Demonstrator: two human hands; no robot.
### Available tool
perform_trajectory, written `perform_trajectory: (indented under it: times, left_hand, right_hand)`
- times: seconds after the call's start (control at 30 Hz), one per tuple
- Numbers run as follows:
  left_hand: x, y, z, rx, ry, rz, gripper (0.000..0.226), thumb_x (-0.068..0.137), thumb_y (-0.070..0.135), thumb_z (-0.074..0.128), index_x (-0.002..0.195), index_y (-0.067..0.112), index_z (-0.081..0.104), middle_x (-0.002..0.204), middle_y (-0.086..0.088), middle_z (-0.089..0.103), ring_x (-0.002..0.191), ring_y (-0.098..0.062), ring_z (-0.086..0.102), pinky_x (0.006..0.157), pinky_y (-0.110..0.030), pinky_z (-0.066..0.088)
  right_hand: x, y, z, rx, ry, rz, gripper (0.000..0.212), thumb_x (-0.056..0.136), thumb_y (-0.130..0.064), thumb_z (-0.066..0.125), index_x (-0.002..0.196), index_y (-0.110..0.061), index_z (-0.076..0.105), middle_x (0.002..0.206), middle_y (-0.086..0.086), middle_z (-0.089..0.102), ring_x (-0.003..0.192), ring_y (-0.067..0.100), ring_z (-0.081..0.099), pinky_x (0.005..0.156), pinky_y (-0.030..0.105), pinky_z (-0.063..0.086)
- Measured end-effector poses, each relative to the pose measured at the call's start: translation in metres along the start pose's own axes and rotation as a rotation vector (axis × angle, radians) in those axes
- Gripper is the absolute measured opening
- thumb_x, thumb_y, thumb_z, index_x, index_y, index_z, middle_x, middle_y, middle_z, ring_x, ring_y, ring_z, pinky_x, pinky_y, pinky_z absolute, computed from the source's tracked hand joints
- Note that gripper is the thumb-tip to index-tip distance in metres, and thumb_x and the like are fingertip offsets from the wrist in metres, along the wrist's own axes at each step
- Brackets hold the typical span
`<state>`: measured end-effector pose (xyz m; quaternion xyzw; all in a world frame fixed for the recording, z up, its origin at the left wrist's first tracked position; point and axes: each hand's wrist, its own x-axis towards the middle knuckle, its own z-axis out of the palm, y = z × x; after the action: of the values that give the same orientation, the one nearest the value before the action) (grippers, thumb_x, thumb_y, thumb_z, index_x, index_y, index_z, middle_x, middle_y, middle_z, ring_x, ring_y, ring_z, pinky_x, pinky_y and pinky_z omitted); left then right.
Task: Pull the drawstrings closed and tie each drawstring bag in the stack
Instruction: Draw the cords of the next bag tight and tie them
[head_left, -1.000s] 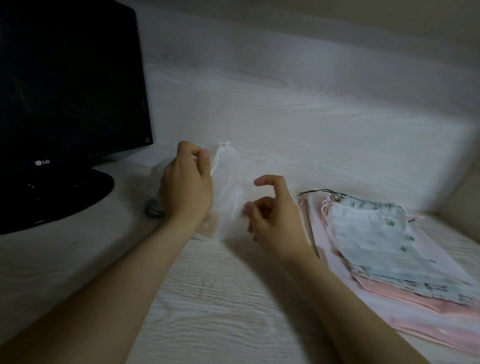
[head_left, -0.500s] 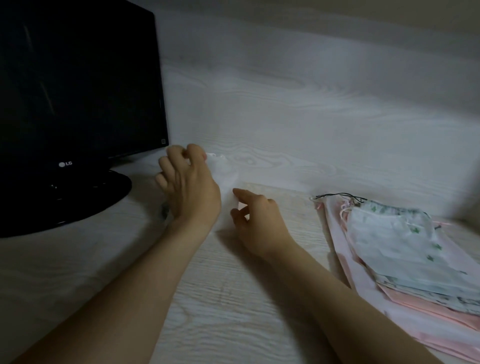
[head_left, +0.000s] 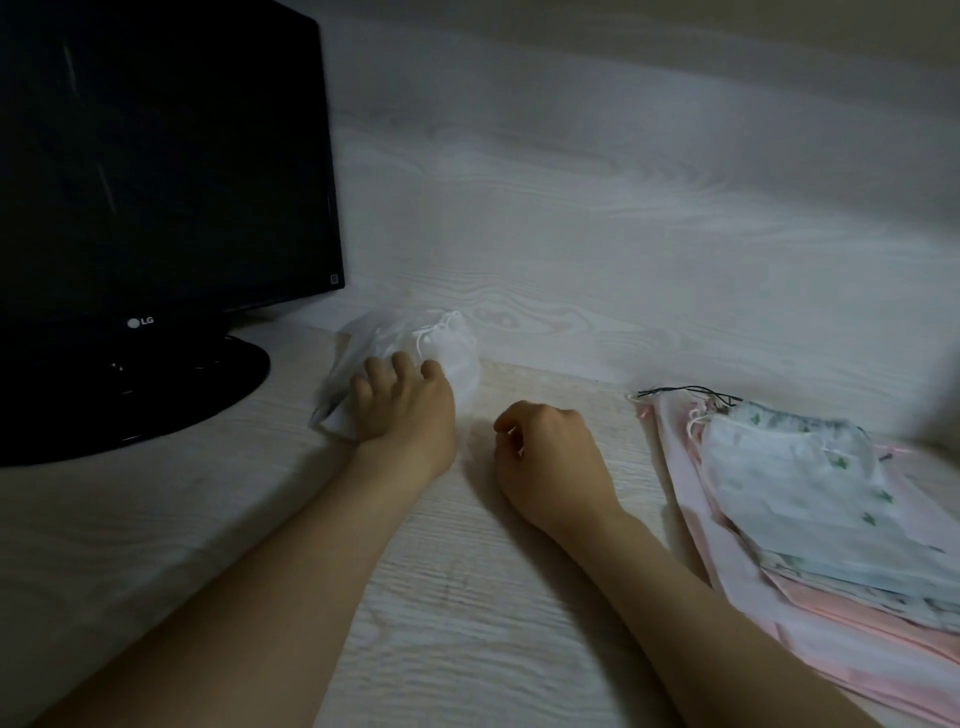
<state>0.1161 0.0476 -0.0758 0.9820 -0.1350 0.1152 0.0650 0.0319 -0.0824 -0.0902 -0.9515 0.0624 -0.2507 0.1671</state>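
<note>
Head view, left hand (head_left: 402, 410) on white bag (head_left: 448, 347)

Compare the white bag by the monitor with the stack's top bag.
The white bag is bunched, cord gathered at its top; the top stack bag lies flat. The white bag is plain; the top stack bag has small green prints. The left hand rests on the white bag; nothing touches the top stack bag. Both are pale drawstring bags.
</note>
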Motion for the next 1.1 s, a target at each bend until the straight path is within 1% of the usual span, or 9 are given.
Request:
perform_trajectory:
  times: [0.1,0.2,0.33,0.53,0.63,0.73,0.87,1.0,1.1]
  left_hand:
    - [-0.005,0.009,-0.005,-0.073,0.278,0.067,0.050,0.089,0.019,0.069,0.134,0.020,0.048,0.143,-0.014,0.040,0.130,-0.037,0.039,0.107,-0.046,0.036]
    - [-0.007,0.015,-0.002,-0.347,0.468,0.293,0.030,0.086,0.006,0.066,0.110,0.022,0.060,0.120,-0.003,0.049,0.114,-0.030,0.046,0.094,-0.043,0.042]
    - [-0.015,0.030,0.003,-0.589,0.270,0.510,0.023,0.092,0.003,0.059,0.099,0.022,0.068,0.102,0.008,0.054,0.102,-0.016,0.055,0.093,-0.036,0.051]
    - [-0.033,0.064,0.015,-0.649,0.007,0.672,0.021,0.094,0.022,0.061,0.109,0.024,0.075,0.114,0.007,0.070,0.107,-0.013,0.065,0.098,-0.037,0.053]
    - [-0.040,0.082,0.017,-0.727,-0.038,0.685,0.023,0.096,0.029,0.062,0.113,0.025,0.077,0.117,0.007,0.073,0.105,-0.012,0.069,0.096,-0.033,0.055]
    - [-0.044,0.091,0.022,-0.706,-0.059,0.720,0.026,0.098,0.026,0.063,0.120,0.022,0.076,0.121,0.003,0.074,0.109,-0.013,0.068,0.099,-0.030,0.052]
    - [-0.043,0.086,0.027,-0.669,-0.099,0.769,0.024,0.100,0.027,0.064,0.120,0.021,0.075,0.120,0.004,0.073,0.113,-0.011,0.065,0.101,-0.031,0.051]
    - [-0.040,0.083,0.025,-0.706,-0.102,0.789,0.021,0.099,0.023,0.066,0.117,0.020,0.077,0.116,0.006,0.076,0.111,-0.005,0.067,0.101,-0.030,0.052]
    - [-0.040,0.082,0.025,-0.709,-0.126,0.792,0.022,0.100,0.022,0.065,0.119,0.020,0.077,0.117,0.008,0.076,0.113,-0.004,0.067,0.103,-0.029,0.051]
  right_hand:
    - [-0.002,0.002,-0.007,0.000,0.031,0.025,0.025,0.092,-0.018,0.055,0.109,-0.020,0.072,0.097,0.005,0.073,0.088,0.027,0.067,0.075,0.041,0.057]
    - [-0.001,0.006,-0.021,0.012,0.074,0.072,0.025,0.092,-0.014,0.053,0.108,-0.018,0.071,0.091,0.007,0.073,0.083,0.028,0.067,0.074,0.040,0.056]
    - [0.000,0.022,-0.053,-0.032,0.097,0.107,0.024,0.087,-0.012,0.057,0.102,-0.018,0.075,0.094,0.007,0.076,0.091,0.029,0.068,0.078,0.036,0.054]
    - [-0.004,0.065,-0.087,-0.131,-0.009,0.254,0.029,0.082,-0.007,0.055,0.095,-0.022,0.075,0.101,0.010,0.075,0.102,0.033,0.067,0.085,0.037,0.056]
    - [-0.016,0.084,-0.087,-0.306,-0.009,0.373,0.032,0.087,-0.008,0.055,0.115,-0.016,0.070,0.120,0.017,0.067,0.115,0.038,0.061,0.090,0.041,0.052]
    - [-0.025,0.096,-0.081,-0.367,-0.091,0.529,0.049,0.096,-0.018,0.051,0.143,-0.006,0.043,0.134,0.025,0.054,0.125,0.046,0.051,0.100,0.049,0.045]
    - [-0.028,0.098,-0.080,-0.337,-0.128,0.543,0.035,0.099,-0.015,0.045,0.132,-0.004,0.045,0.134,0.022,0.057,0.125,0.044,0.056,0.102,0.047,0.045]
    - [-0.029,0.092,-0.089,-0.377,-0.046,0.523,0.027,0.101,-0.011,0.047,0.125,-0.006,0.057,0.128,0.018,0.060,0.120,0.040,0.058,0.085,0.039,0.044]
    - [-0.032,0.086,-0.095,-0.385,-0.036,0.511,0.028,0.098,-0.008,0.044,0.122,-0.007,0.058,0.122,0.018,0.059,0.117,0.041,0.058,0.086,0.040,0.045]
